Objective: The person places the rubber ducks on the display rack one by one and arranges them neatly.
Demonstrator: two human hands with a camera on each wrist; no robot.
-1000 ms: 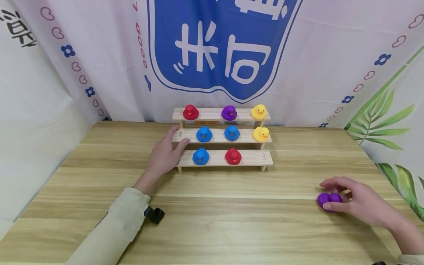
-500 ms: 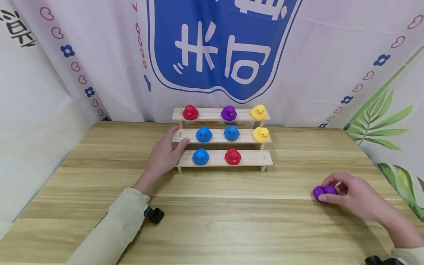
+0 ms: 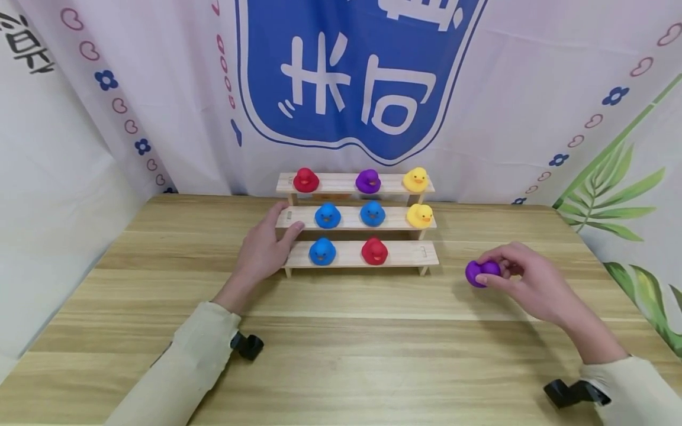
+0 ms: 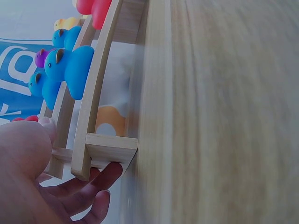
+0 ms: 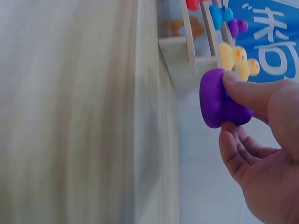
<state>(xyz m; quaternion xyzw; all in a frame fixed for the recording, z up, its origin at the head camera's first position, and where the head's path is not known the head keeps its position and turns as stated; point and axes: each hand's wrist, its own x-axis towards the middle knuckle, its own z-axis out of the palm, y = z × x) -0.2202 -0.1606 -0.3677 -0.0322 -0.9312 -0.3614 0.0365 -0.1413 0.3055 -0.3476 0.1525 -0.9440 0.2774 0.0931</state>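
A three-tier wooden stand (image 3: 348,254) bears several rubber ducks. My left hand (image 3: 261,251) holds the stand's left end, its thumb on the middle tier; in the left wrist view the fingers (image 4: 105,179) reach round the end support. To the right of the stand, my right hand (image 3: 533,284) pinches a purple rubber duck (image 3: 481,274) above the table, between thumb and fingers. In the right wrist view this purple duck (image 5: 219,100) hangs apart from the stand's end. A blue duck (image 3: 322,252) and a red duck (image 3: 375,251) sit on the lowest tier.
The top tier carries a red duck (image 3: 306,180), a purple duck (image 3: 368,181) and a yellow duck (image 3: 415,180). On the middle tier sit two blue ducks and another yellow duck (image 3: 420,216). A printed curtain (image 3: 506,106) hangs behind the wooden table (image 3: 346,361).
My right hand has closed on the purple duck, lifted it off the table and carried it leftward and away from me, toward the stand. The left hand stays at the stand's end.
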